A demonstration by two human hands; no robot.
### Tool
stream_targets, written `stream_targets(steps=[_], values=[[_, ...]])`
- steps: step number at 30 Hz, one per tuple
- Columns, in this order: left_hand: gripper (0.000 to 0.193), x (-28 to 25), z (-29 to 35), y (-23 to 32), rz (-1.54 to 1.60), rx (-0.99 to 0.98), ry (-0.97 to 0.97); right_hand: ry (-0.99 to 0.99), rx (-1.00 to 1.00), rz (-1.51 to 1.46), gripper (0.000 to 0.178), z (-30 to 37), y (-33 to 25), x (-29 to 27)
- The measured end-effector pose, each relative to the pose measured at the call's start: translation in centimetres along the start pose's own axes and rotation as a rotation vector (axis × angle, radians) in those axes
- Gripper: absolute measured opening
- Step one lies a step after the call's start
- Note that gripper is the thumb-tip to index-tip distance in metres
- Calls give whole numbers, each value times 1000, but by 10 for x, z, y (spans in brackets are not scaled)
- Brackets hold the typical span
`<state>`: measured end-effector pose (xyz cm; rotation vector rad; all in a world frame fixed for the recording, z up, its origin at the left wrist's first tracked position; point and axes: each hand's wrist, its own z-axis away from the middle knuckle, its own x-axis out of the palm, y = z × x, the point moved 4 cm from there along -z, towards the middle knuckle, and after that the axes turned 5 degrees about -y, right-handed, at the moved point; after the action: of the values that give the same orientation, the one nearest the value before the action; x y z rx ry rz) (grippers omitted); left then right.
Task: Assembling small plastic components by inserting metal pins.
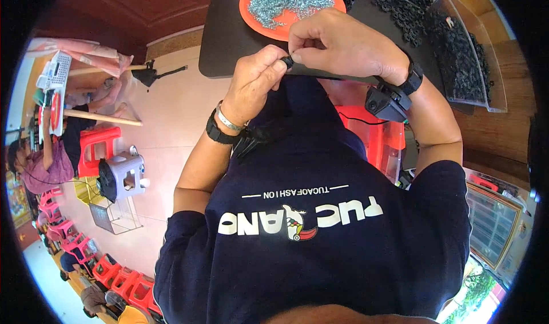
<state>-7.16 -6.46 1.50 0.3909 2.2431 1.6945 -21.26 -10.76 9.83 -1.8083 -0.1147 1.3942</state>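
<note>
My left hand pinches a small black plastic part between thumb and forefinger, just off the table's near edge. Close against that part, my right hand has thumb and forefinger pressed together; whatever they hold is too small to make out. Just beyond both hands, an orange-red plate carries a heap of small silvery metal pieces that look like screws. More black plastic parts lie in a pile on the dark table, to the right of the plate.
A clear bin with black parts stands at the table's right. Below the table is a red stool-like object. Another person sits at the far left, near a red stool and a lilac stool. Several red stools line the lower left.
</note>
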Motion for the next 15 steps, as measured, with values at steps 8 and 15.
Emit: stream_targets(steps=[8, 15], values=[[13, 8, 1, 3, -337, 113, 274, 247, -17, 242, 13, -2, -3, 11], [13, 4, 2, 5, -346, 65, 247, 234, -92, 257, 7, -4, 3, 11]])
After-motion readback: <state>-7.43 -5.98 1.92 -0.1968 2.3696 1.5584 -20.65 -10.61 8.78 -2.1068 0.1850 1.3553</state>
